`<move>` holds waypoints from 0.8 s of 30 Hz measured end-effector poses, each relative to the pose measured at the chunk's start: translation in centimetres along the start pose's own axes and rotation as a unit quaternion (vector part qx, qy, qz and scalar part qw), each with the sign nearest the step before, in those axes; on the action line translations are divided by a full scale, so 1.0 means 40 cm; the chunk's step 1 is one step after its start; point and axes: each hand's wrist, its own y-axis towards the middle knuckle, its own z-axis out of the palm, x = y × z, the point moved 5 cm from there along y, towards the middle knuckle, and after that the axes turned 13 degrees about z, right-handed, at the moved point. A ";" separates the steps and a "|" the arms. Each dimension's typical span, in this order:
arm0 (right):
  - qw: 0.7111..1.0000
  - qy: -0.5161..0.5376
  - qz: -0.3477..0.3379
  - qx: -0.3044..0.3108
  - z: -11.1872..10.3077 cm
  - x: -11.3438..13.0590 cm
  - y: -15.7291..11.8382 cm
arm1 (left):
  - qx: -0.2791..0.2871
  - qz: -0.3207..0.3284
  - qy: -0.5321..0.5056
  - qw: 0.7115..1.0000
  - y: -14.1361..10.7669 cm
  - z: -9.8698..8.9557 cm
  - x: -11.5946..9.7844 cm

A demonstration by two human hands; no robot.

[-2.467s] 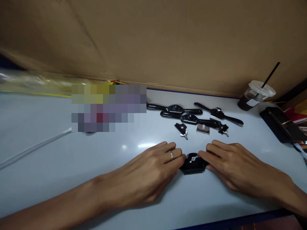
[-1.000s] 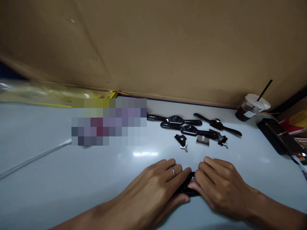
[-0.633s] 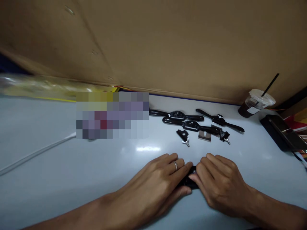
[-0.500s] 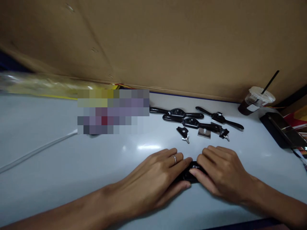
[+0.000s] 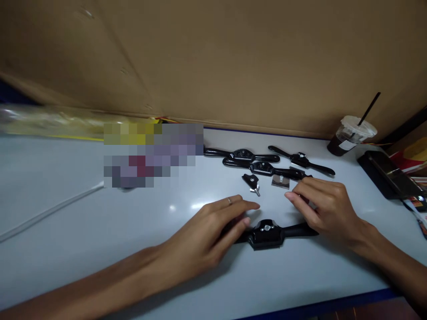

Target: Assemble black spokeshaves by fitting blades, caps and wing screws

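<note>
A black spokeshave (image 5: 267, 235) lies on the pale tabletop, its middle and right handle showing. My left hand (image 5: 213, 231) hovers over its left handle, thumb and index finger apart; whether it touches the handle is unclear. My right hand (image 5: 320, 204) is curled above the right handle, close to the loose parts. What its fingers hold, if anything, is hidden. A flat metal blade (image 5: 280, 182) lies just left of those fingers. Farther left is a black lever cap (image 5: 250, 180) with a silver thumbscrew (image 5: 255, 191).
Behind the loose parts lie more black spokeshaves, one (image 5: 262, 167) near the blade and another (image 5: 302, 161) to the right. A lidded drink cup (image 5: 347, 135) with a straw and a dark case (image 5: 376, 173) stand at right. Cardboard (image 5: 213, 62) rises behind; a pixelated patch covers the left back.
Both hands have come off the spokeshave's middle, uncovering it. My right hand moved up and right, now covering the second lever cap; my left hand drew back left and its fingers parted.
</note>
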 end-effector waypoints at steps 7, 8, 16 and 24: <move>0.999 0.002 -0.013 0.035 0.011 0.016 -0.011 | 0.002 -0.002 -0.025 1.000 0.002 -0.003 0.016; 0.999 0.005 -0.015 0.043 0.012 0.019 -0.014 | 0.005 -0.003 -0.026 1.000 0.002 -0.002 0.017; 0.990 0.045 -0.050 0.126 -0.016 0.033 -0.017 | 0.112 0.023 -0.011 0.993 -0.003 0.002 -0.005; 0.948 -0.048 -0.057 0.310 -0.007 0.035 -0.054 | 0.128 0.100 0.114 0.980 -0.013 0.025 -0.012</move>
